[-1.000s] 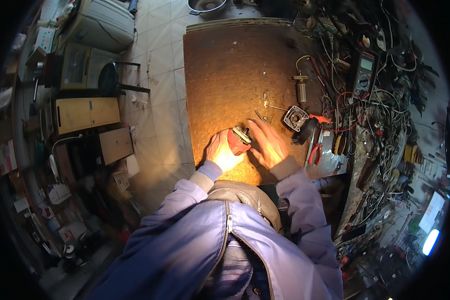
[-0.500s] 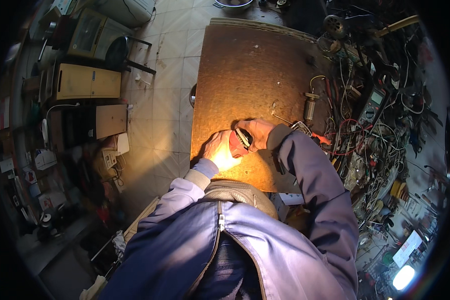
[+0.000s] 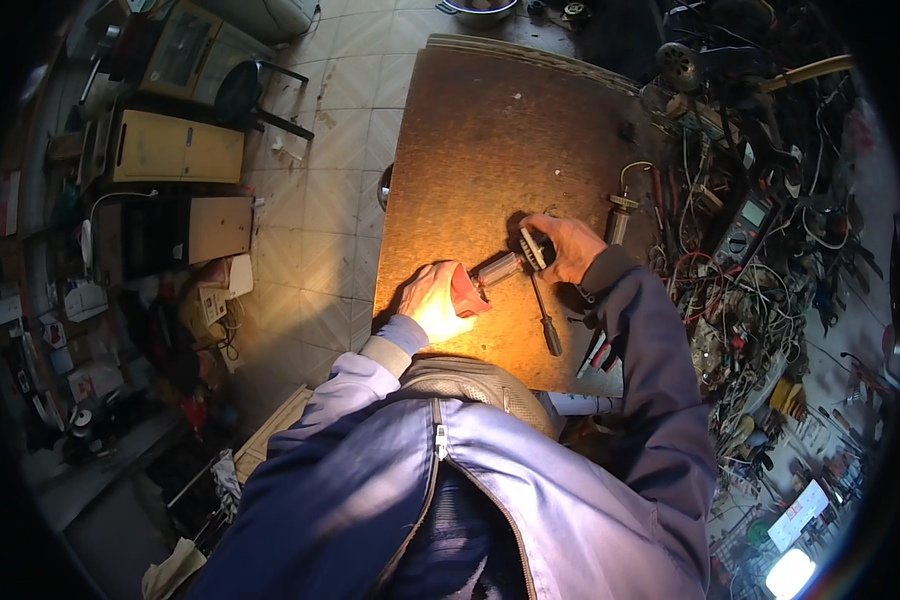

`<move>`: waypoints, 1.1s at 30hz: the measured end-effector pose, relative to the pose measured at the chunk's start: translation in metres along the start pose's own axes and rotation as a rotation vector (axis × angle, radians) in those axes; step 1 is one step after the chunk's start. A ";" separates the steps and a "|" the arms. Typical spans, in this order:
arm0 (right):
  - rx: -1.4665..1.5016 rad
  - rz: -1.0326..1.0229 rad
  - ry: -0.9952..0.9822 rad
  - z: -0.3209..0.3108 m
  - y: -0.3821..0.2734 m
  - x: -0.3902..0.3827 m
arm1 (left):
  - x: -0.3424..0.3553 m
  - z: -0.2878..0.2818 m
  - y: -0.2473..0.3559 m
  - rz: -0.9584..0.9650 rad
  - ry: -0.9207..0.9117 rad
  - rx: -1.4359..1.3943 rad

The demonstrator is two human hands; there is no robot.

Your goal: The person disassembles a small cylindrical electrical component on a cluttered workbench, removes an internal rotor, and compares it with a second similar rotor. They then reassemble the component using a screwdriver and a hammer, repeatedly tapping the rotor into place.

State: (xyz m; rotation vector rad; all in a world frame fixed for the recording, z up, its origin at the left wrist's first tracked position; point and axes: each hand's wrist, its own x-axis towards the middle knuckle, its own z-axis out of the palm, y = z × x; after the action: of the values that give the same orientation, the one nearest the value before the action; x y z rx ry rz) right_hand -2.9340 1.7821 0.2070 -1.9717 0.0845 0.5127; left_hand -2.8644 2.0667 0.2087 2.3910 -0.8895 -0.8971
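My left hand (image 3: 427,299) grips a red tool housing (image 3: 467,296) low on the wooden table (image 3: 485,130). A cylindrical motor armature (image 3: 500,268) sticks out of that housing. At its far end is a pale round gear plate (image 3: 530,248), gripped by the fingers of my right hand (image 3: 570,249). A screwdriver (image 3: 549,332) lies below the right hand, and red-handled pliers (image 3: 601,350) are partly covered by my right sleeve. A second armature with a yellow wire (image 3: 621,220) rests farther back on the right.
Tangled cables (image 3: 730,350), tools and a multimeter (image 3: 743,228) crowd the right side. A metal bowl (image 3: 477,8) is beyond the table's far edge. A black chair (image 3: 240,95) and yellow cabinet (image 3: 175,145) stand at left, across the tiled floor (image 3: 320,220).
My right hand has moved right and slightly up, drawing the gear plate away from the red housing. The armature between them now shows. More of the screwdriver is visible.
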 end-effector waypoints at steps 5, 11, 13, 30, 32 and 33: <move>-0.084 0.036 0.023 -0.008 0.005 -0.015 | 0.000 0.004 -0.003 0.010 -0.003 0.021; 0.746 0.227 0.135 -0.022 -0.001 -0.040 | 0.000 0.002 0.001 -0.004 -0.035 0.003; 0.143 0.032 0.160 -0.032 -0.010 -0.056 | -0.001 0.001 0.002 -0.008 -0.025 0.013; 0.867 0.047 0.682 0.057 -0.047 -0.152 | -0.036 -0.053 0.023 0.257 -0.077 -0.380; 0.957 0.045 0.700 0.072 -0.053 -0.155 | -0.045 -0.056 0.017 0.272 -0.066 -0.432; 0.983 0.056 0.692 0.078 -0.055 -0.156 | -0.049 -0.059 0.016 0.284 -0.071 -0.435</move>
State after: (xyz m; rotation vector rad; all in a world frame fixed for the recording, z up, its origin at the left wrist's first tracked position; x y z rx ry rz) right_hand -3.0846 1.8496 0.2866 -1.0866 0.6884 -0.2016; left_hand -2.8587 2.0995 0.2794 1.8229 -0.9221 -0.9529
